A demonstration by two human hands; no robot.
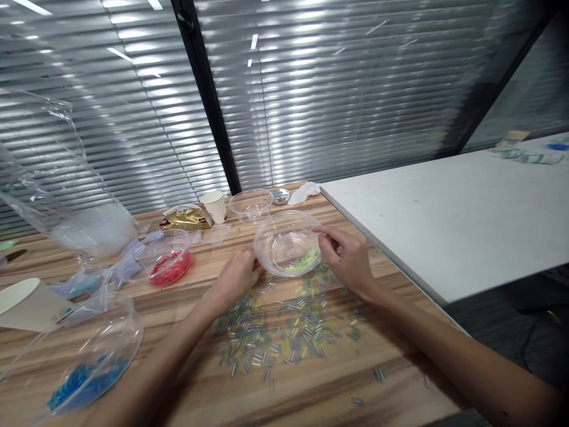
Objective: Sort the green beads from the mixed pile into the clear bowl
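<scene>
A round clear plastic bowl (278,232) is tilted toward me over the wooden table, with a small heap of yellow-green pieces (306,260) at its near right side. My right hand (344,255) pinches the bowl's right rim between thumb and fingers. At the lower left edge of the bowl, my left hand (240,274) is closed with its fingertips against the rim; they are partly hidden. Below the bowl, many short, thin, see-through tube-like pieces (288,332) in yellow, green and clear lie scattered on the wood, blurred by motion.
To the left stand a clear bowl of blue pieces (89,382), one of red pieces (171,270), a tipped paper cup (31,305) and a plastic bag (93,228). Behind are a gold packet (186,218), a white cup (215,207) and another clear bowl (251,204). A white table (444,219) adjoins at right.
</scene>
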